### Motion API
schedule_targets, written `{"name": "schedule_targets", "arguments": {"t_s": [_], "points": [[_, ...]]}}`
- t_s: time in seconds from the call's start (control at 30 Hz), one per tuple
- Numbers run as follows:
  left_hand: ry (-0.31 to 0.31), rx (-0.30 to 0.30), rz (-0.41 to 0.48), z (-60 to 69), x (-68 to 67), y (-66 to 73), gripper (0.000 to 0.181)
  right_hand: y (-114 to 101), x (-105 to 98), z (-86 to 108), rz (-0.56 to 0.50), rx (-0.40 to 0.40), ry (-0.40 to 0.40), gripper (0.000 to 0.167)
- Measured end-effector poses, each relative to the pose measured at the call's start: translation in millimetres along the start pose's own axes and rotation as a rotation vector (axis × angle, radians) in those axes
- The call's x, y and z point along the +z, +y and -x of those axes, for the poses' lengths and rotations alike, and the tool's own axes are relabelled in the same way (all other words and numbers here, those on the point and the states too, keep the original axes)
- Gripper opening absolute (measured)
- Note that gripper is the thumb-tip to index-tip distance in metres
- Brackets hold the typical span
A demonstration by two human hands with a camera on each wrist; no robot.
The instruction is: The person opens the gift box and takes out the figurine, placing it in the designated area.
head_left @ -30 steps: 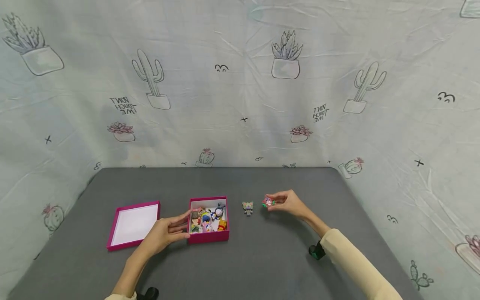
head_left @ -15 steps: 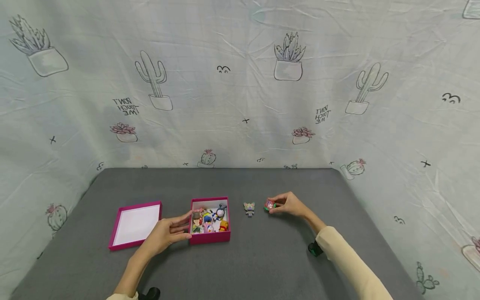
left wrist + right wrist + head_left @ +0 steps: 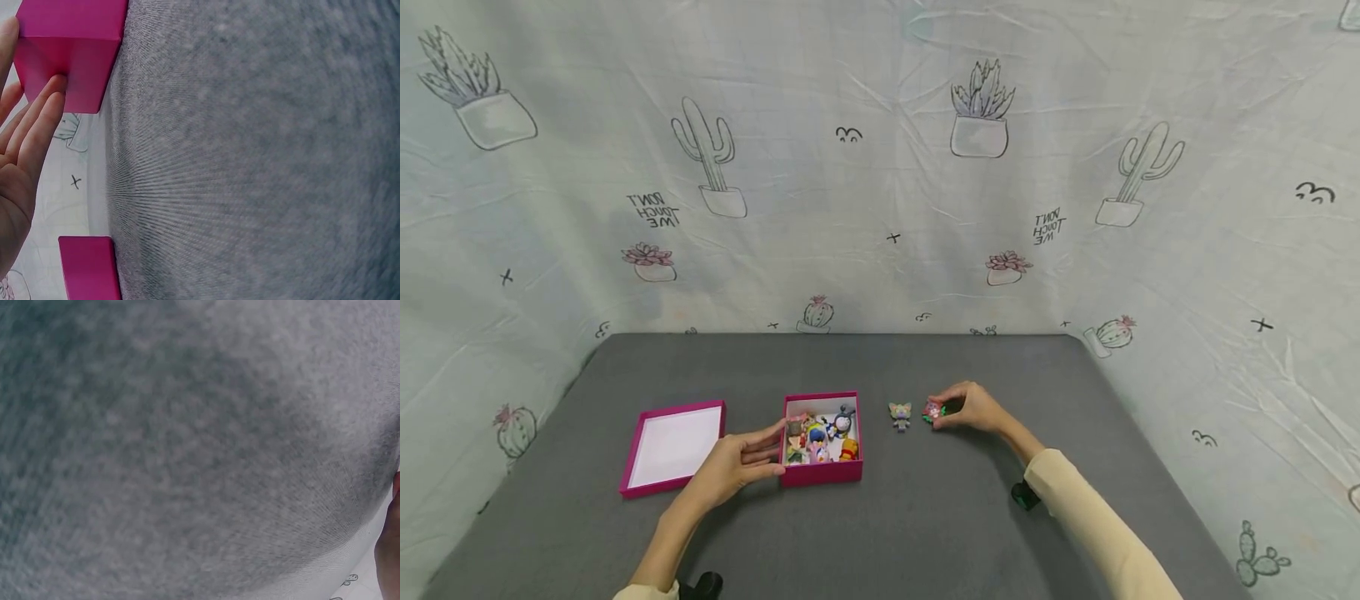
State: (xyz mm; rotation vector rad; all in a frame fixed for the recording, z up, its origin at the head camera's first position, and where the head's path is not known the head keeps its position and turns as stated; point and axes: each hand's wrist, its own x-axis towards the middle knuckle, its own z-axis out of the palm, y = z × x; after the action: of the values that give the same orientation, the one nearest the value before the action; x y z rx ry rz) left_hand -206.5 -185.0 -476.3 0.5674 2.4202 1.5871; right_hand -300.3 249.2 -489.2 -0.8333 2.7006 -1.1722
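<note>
A pink box (image 3: 822, 474) with white inner walls holds several small figurines (image 3: 817, 446). My left hand (image 3: 726, 468) rests against the box's left side, its fingers fairly straight and the thumb near the front corner; the left wrist view shows these fingers (image 3: 45, 119) touching the box wall. Between thumb and fingers of my right hand (image 3: 976, 408) is pinched a small pink figurine (image 3: 933, 410) with green parts. Just left of it, a greyish figurine (image 3: 900, 417) with large ears is on the table. Only an edge of the right hand (image 3: 389, 544) enters the right wrist view; its figurine is hidden there.
The box's lid (image 3: 676, 446), pink-rimmed and white inside, lies inner side up left of the box. A grey cloth covers the table (image 3: 910, 533). Behind and at both sides hangs a pale curtain (image 3: 865, 183) printed with cacti.
My right hand has lowered the pink figurine slightly, then shifted it a little left toward the greyish figurine. The left hand stays at the box. The head view has shifted slightly.
</note>
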Motion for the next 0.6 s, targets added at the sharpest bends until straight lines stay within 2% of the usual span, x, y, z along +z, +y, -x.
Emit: {"name": "schedule_targets", "arguments": {"t_s": [0.03,0.33,0.6], "points": [[-0.001,0.001,-0.002,-0.2,-0.4,0.3,0.069,5.0,1.5,-0.4,0.011,-0.007,0.007,0.042],[0.002,-0.003,-0.016,0.8,-1.4,-0.2,0.069,3.9,0.2,-1.9,0.095,-0.031,0.008,0.042],[-0.005,-0.003,0.005,-0.7,-0.9,1.1,0.068,3.9,-3.0,-5.1,0.102,-0.13,-0.003,0.044]]}}
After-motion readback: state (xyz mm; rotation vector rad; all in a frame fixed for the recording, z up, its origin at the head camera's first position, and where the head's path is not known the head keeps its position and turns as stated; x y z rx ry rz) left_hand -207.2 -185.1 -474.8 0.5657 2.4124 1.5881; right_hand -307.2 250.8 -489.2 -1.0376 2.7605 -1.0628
